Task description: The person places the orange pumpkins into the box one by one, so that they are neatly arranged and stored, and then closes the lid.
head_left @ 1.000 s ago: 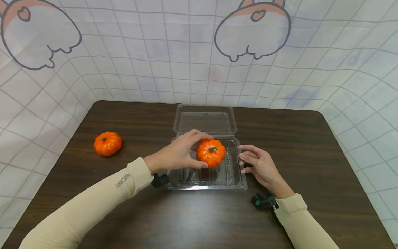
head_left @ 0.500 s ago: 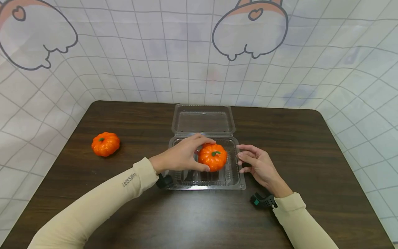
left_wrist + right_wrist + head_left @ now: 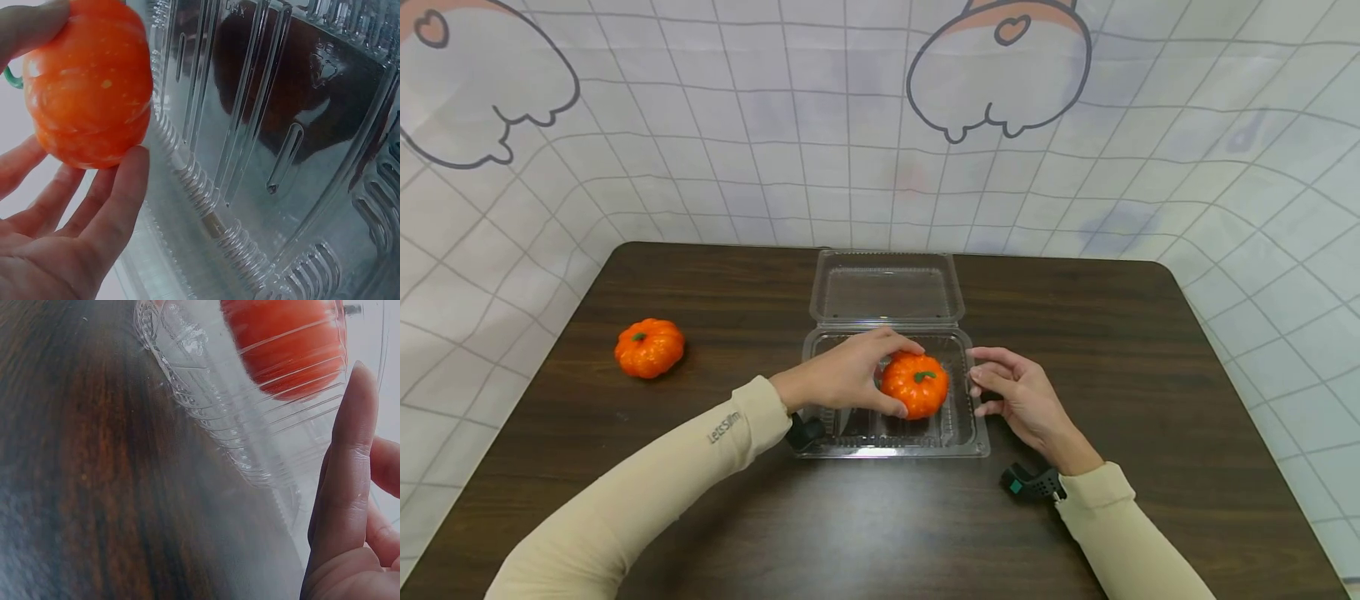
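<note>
Bottom edge of frame: two cream sleeves [image 3: 647, 500], one entering lower left, the other lower right, over a dark wood-grain table [image 3: 880, 533]. Black wristband [image 3: 1032, 483], green patch on it, lower right of centre.

Centre: clear plastic tray [image 3: 887, 452], front rim toward the bottom of the frame, floor ribbed. Right hand [image 3: 1030, 404] just right of centre, fingers parted and lightly bent, tips at the tray's right rim; firm contact cannot be told. Left hand [image 3: 857, 373] reaches in from the left, pinching an orange pumpkin [image 3: 914, 386] between thumb and fingers. That pumpkin sits at mid-frame, over the tray, green stem up; whether its underside meets the tray floor, cannot tell.

Left of frame, mid-height: second pumpkin [image 3: 650, 348] on the table, well apart from the tray. Above the tray, hinged lid [image 3: 886, 287] laid back. Top of frame: white grid-patterned backdrop [image 3: 850, 100], two cartoon animal rumps printed upper left and upper right of centre.
</note>
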Demonstrator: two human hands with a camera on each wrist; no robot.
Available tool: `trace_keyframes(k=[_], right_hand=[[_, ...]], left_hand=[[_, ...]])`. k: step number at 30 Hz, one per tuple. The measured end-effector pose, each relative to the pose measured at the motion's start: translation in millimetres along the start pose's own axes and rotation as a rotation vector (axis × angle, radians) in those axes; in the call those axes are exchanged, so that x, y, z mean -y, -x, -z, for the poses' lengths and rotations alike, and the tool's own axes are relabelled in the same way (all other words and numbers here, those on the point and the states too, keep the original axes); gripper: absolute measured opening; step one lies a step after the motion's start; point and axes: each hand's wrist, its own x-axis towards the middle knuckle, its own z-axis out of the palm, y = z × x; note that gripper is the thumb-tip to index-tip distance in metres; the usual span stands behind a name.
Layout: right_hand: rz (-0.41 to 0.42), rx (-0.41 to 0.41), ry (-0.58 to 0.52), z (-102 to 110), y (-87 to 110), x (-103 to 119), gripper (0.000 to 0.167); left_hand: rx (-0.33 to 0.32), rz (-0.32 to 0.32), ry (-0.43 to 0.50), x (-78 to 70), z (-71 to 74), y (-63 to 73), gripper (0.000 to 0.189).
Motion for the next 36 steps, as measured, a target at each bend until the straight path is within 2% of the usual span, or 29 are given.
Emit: trace_keyframes(k=[5,15,22,30,36], right_hand=[[0.0,0.003,-0.001,0.6,-0.3,-0.3,0.03],[-0.01,0.004,-0.004,0.6,0.3,1.3,0.031],[-0.02,0.009,-0.004,-0.9,1.2,4.1,0.033],[-0.019,0.011,0.001,-2.5,0.9,4.3,0.034],[-0.014,0.003,0.011,-0.3,1.0,2.8,0.033]], left_hand=[[0.04,0.017,0.027,0.7,-1.4,-2.7,0.073],[0.049,0.018,0.053,5.8,-4.3,-9.4,0.074],[0.078,0.048,0.053,6.4,-6.4,-11.5,0.073],[0.071,0.044,0.058,7.0,-5.6,-10.1,0.074],[0.055,0.032,0.095,5.5,-1.1,-6.9,0.075]])
